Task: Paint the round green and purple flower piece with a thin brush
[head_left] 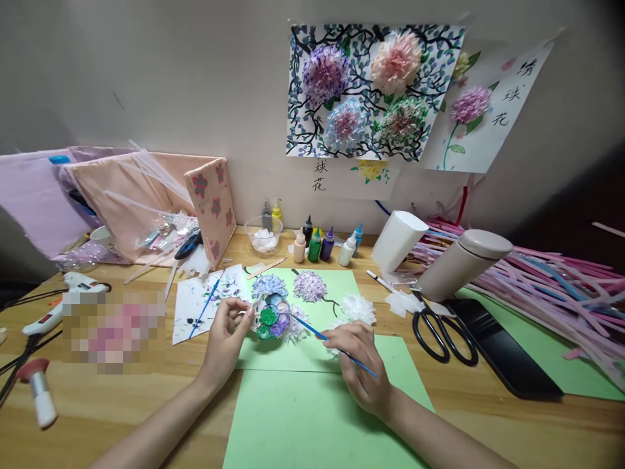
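My left hand (pixel 229 332) pinches the edge of a small round paint palette (pixel 271 317) with green, purple and bluish wells. A thin blue paintbrush (pixel 312 330) is held in my right hand (pixel 359 365), its tip at the palette's right side. Below and behind the palette lies a green paper sheet (pixel 336 358). On it are a blue paper flower (pixel 268 286), a purple one (pixel 310 286) and a white one (pixel 359 309); another pale flower is partly covered by the palette. A second blue brush (pixel 205 306) rests on a paint-stained white paper (pixel 183 303).
Several paint bottles (pixel 315 247) and a clear bowl (pixel 263 233) stand at the back. To the right are black-handled scissors (pixel 445 335), a phone (pixel 505 348), a tumbler (pixel 463 264) and pipe cleaners (pixel 541 293). A glue gun (pixel 63 303) and makeup brush (pixel 39 391) lie left.
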`<state>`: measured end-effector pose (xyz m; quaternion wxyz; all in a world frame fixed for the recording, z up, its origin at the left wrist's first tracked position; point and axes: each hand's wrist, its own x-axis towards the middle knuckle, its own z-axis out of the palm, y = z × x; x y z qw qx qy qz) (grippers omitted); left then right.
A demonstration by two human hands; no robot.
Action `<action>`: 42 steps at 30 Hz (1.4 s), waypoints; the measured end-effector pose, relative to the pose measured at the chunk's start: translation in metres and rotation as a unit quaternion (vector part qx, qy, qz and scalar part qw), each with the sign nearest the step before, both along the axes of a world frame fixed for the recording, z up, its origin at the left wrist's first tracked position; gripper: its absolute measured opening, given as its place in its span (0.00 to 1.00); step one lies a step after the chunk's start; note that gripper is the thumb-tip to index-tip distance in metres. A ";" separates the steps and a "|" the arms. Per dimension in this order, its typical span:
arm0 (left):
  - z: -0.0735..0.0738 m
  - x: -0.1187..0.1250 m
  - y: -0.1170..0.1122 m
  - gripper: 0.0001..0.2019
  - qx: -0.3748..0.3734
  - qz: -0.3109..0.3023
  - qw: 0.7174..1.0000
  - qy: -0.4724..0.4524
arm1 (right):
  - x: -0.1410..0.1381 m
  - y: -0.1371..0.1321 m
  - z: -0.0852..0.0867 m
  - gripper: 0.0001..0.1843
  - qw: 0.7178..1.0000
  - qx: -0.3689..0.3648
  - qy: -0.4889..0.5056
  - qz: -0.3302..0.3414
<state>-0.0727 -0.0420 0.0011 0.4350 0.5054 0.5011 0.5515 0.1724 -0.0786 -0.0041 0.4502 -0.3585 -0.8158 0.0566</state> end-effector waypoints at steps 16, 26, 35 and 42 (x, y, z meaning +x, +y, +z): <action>-0.001 0.000 0.001 0.12 0.012 0.005 1.000 0.007 | 0.000 -0.002 -0.001 0.15 0.999 -0.033 0.027 -0.006; -0.003 0.000 0.001 0.13 0.011 0.003 1.000 0.004 | 0.001 -0.002 -0.001 0.15 1.000 -0.028 0.012 -0.006; -0.003 0.000 0.002 0.13 0.010 0.003 1.000 0.012 | 0.000 -0.002 0.001 0.15 1.000 -0.021 0.007 -0.008; -0.004 -0.001 0.001 0.12 0.015 -0.002 1.000 0.012 | 0.000 -0.003 0.001 0.15 1.000 -0.016 0.015 -0.005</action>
